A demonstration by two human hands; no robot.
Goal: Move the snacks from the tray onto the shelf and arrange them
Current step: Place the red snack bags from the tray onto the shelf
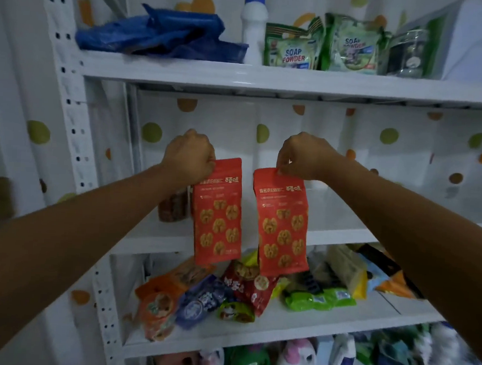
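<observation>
White shelving (240, 75) ahead, the left hand (189, 153) grips one red walnut pouch (218, 212) by its top, the right hand (300, 155) pinches a second pouch (282, 227), both dangling before the middle shelf (344, 233): land them upright, side by side, labels forward.

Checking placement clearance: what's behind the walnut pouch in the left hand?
A clear jar with brown contents stands on the middle shelf behind the left walnut pouch. The pouch and left hand cover its right side and top; anything further behind is hidden.
</observation>
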